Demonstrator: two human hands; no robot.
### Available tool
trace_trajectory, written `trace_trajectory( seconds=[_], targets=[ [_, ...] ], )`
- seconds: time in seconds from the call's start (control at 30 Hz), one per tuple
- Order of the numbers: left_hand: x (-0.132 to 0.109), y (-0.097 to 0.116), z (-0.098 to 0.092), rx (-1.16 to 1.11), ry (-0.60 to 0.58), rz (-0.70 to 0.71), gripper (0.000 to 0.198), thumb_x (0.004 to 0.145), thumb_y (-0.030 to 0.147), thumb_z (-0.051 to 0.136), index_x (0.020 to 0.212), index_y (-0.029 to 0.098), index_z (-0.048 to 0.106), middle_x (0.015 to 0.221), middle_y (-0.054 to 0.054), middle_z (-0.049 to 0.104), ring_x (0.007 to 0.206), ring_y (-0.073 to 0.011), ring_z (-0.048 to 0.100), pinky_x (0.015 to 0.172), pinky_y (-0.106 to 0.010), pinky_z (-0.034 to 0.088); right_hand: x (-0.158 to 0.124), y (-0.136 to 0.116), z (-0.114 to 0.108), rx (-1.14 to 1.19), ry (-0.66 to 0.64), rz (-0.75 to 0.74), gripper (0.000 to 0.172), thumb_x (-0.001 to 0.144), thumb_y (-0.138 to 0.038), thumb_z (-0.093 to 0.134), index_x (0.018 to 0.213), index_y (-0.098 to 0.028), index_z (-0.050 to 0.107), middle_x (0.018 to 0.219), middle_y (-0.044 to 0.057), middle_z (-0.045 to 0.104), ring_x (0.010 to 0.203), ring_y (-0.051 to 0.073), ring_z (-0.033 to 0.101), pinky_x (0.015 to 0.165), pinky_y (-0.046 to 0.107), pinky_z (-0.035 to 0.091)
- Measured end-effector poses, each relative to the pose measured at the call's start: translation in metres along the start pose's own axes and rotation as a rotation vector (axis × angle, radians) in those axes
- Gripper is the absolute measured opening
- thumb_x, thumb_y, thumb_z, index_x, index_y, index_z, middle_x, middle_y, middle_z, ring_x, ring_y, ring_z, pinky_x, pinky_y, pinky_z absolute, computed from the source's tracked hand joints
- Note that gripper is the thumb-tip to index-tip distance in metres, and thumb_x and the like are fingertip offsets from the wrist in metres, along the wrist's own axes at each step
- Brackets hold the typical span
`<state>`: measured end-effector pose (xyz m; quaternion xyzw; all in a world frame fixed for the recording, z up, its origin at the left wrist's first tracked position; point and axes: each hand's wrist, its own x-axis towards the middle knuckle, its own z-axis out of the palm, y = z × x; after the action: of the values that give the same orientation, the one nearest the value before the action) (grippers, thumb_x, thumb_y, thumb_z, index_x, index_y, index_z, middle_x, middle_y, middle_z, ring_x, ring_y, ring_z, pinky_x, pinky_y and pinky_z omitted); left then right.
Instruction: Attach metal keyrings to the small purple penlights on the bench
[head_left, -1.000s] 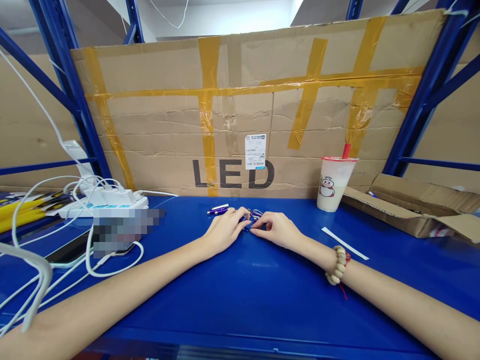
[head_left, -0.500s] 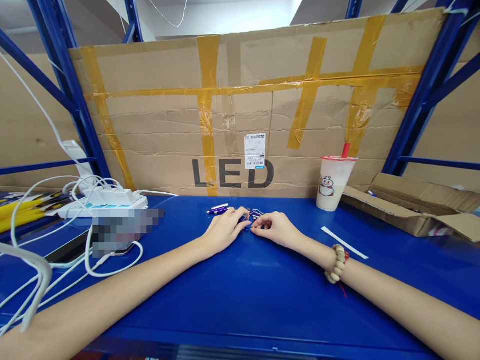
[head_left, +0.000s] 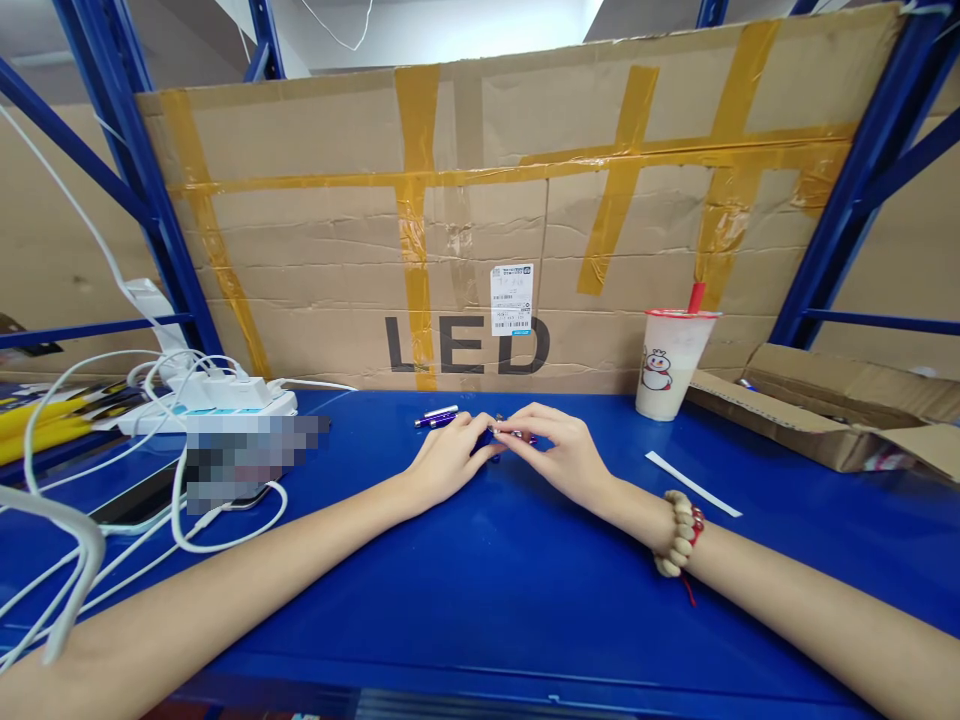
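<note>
My left hand [head_left: 448,460] rests on the blue tabletop, fingers bent and closed at the tips. Meeting it from the other side, my right hand [head_left: 562,452] pinches thumb and forefinger together close to the left fingertips. Whatever the two hands hold there is too small to make out. Small dark blue and shiny pieces show around and behind the fingertips, partly hidden by them. Just behind the left knuckles lie slim purple-blue, pen-like pieces [head_left: 436,417] with silvery parts.
A white paper strip [head_left: 693,484] lies right of my right hand. Behind it stand a drink cup [head_left: 675,368] with a red straw and an open cardboard box [head_left: 795,425]. Leftward are a power strip [head_left: 225,402] and white cables [head_left: 176,500]. A large cardboard panel [head_left: 337,270] closes the back.
My right hand has lifted slightly and its fingers have straightened, its pinch moving up and left to the left fingertips. The left hand has hardly moved.
</note>
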<state>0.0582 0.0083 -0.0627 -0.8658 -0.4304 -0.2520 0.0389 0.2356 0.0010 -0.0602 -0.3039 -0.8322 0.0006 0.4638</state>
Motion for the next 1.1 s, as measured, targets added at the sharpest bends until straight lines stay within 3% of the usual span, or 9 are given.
trace_trajectory(
  seconds=[0.13,0.3,0.6,1.1],
  targets=[
    [-0.0007,0.0002,-0.0013,-0.019,-0.031,0.049,0.016,0.087,0.029,0.038,0.098,0.023,0.048,0.093,-0.002,0.055,0.087,-0.0172,0.054,0.068,-0.027,0.044,-0.0024,0.0007,0.0020,-0.106,-0.055,-0.092,0.018,0.083,-0.033,0.052,0.085,-0.023,0.066,0.086,0.001,0.065,0.074,0.010,0.058,0.069,0.024,0.040],
    [-0.0007,0.0015,-0.0022,-0.008,-0.039,0.056,0.015,0.086,0.026,0.038,0.097,0.022,0.048,0.092,-0.002,0.055,0.085,-0.0171,0.053,0.067,-0.027,0.043,-0.0018,-0.0046,0.0016,-0.131,0.061,-0.156,0.012,0.080,-0.028,0.056,0.079,-0.019,0.064,0.079,0.000,0.064,0.059,0.007,0.055,0.062,0.023,0.039],
    [-0.0011,0.0027,-0.0021,0.023,-0.031,0.054,0.016,0.087,0.030,0.039,0.097,0.021,0.047,0.087,-0.002,0.053,0.079,-0.0167,0.054,0.063,-0.026,0.043,-0.0030,-0.0029,0.0012,-0.119,0.096,-0.113,0.013,0.082,-0.027,0.053,0.082,-0.020,0.064,0.081,0.000,0.063,0.058,0.006,0.053,0.055,0.019,0.040],
    [-0.0008,0.0010,-0.0010,-0.054,-0.011,0.032,0.017,0.084,0.027,0.041,0.099,0.023,0.048,0.093,-0.002,0.056,0.085,-0.0172,0.054,0.069,-0.027,0.042,-0.0038,-0.0028,0.0009,-0.133,-0.027,-0.012,0.013,0.081,-0.030,0.053,0.086,-0.022,0.062,0.085,-0.001,0.060,0.058,0.005,0.053,0.051,0.017,0.038]
  ],
)
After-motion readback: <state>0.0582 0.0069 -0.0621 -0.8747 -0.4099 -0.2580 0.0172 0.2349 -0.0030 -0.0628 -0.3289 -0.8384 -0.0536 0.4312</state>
